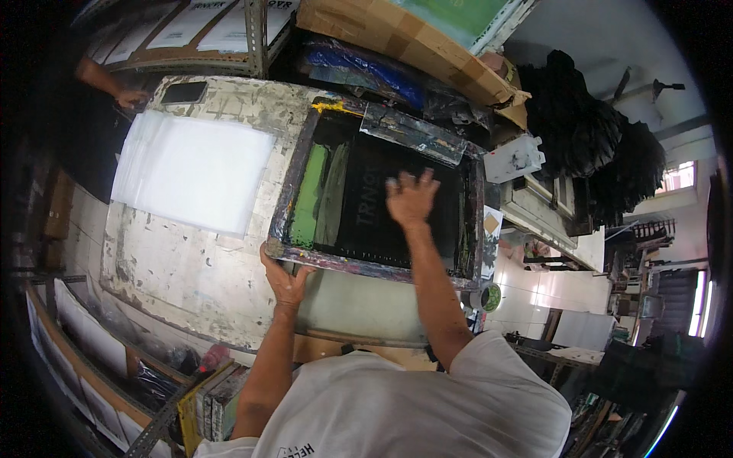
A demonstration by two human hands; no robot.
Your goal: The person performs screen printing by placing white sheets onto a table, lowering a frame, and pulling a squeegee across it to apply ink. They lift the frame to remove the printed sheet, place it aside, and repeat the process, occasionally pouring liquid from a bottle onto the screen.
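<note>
A screen printing frame [347, 263] with a paint-stained border lies over the right half of the worktable. Its mesh [359, 168] is dark, with faint lettering, and green bands run along its left side. My left hand [286, 282] grips the frame's near left corner, the thumb apart from the fingers on the near side. Over the dark mesh, my right hand [412, 200] is spread with nothing in it; whether the fingertips touch the mesh I cannot tell. A stained flat bar [412, 133] rests along the frame's far side.
White sheets [195, 172] lie on the stained worktable [183, 275] at left. Another person's hand [131, 98] is at its far left edge. A cardboard box [412, 53] stands behind, a white container [513, 159] at right, and a round tub with green [490, 296] beside the near right corner.
</note>
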